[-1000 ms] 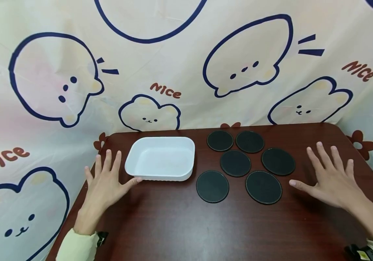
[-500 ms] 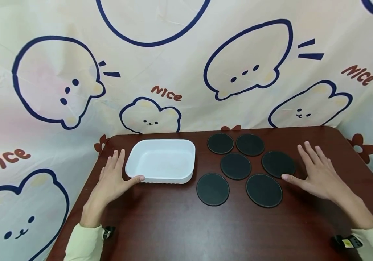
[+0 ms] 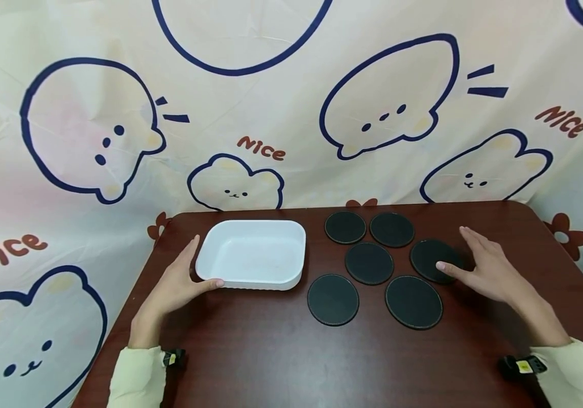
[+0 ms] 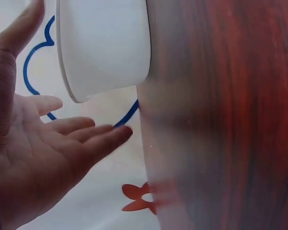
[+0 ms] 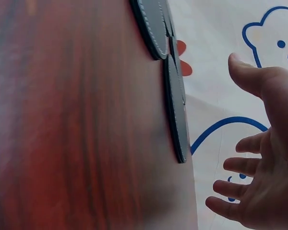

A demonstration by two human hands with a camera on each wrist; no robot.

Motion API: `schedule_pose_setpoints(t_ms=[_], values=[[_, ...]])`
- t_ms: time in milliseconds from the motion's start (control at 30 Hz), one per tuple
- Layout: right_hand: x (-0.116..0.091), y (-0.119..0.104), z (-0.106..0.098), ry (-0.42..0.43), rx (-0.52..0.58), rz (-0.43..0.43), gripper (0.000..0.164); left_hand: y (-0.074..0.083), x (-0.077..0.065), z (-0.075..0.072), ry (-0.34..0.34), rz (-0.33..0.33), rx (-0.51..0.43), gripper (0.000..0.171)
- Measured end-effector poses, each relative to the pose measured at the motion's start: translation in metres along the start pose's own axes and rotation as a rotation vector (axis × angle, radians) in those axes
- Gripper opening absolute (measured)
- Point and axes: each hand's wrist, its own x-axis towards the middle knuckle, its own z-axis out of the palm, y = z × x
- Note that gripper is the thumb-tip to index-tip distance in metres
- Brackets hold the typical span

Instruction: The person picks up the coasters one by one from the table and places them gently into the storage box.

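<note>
Hovering, both released: our left hand (image 3: 171, 290) beside white, round-cornered tub (image 3: 258, 282), right hand (image 3: 493, 276) near flat, round, black coasters (image 3: 370, 264) with pale stitching.

This is a draped tabletop nook, the wider room's type unclear: a glossy red-brown wood-grained table (image 3: 281, 351) beneath the left hand (image 3: 175, 287) and right hand (image 3: 493, 273), and beyond them a creased pale sheet (image 3: 296, 102) printed with navy-outlined bears (image 3: 236, 184).

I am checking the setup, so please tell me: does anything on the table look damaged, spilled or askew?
Nothing stands out: the white tray stands upright, the six black discs lie flat, and no spill or damage shows.
</note>
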Motion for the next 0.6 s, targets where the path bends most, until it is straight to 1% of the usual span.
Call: schedule_pose_setpoints(t_ms=[133,300,433,600], values=[[0.006,0.001,0.0,-0.01,0.019,0.016,0.111,-0.003,0.001,0.003,-0.005,-0.019,-0.032,0.126],[0.011,0.002,0.0,-0.04,0.053,0.031,0.11,-0.001,0.003,0.01,0.026,0.0,-0.066,0.117],[0.015,0.002,0.0,-0.064,0.066,0.041,0.111,0.003,0.007,0.016,0.043,0.002,-0.078,0.116],[0.019,0.002,-0.001,-0.087,0.078,0.048,0.11,0.007,0.011,0.02,0.043,-0.003,-0.088,0.117]])
